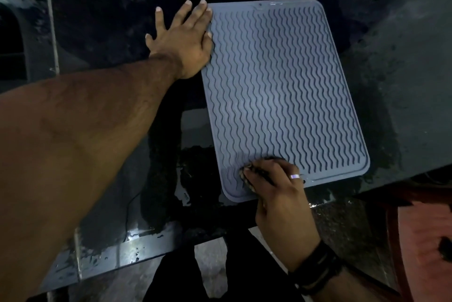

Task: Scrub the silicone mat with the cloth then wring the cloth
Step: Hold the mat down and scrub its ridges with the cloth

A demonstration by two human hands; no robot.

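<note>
Under the right hand [271,179], cloth [247,174] presses mat [281,86].

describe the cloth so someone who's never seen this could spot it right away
Find the big grey-blue silicone mat with wavy ridges, lying on the dark wet counter. Go to its near edge, where the right hand, wearing a ring, presses down. The cloth is the small dark wad bunched under those fingers, mostly hidden, the only soft crumpled thing on the mat.
</note>
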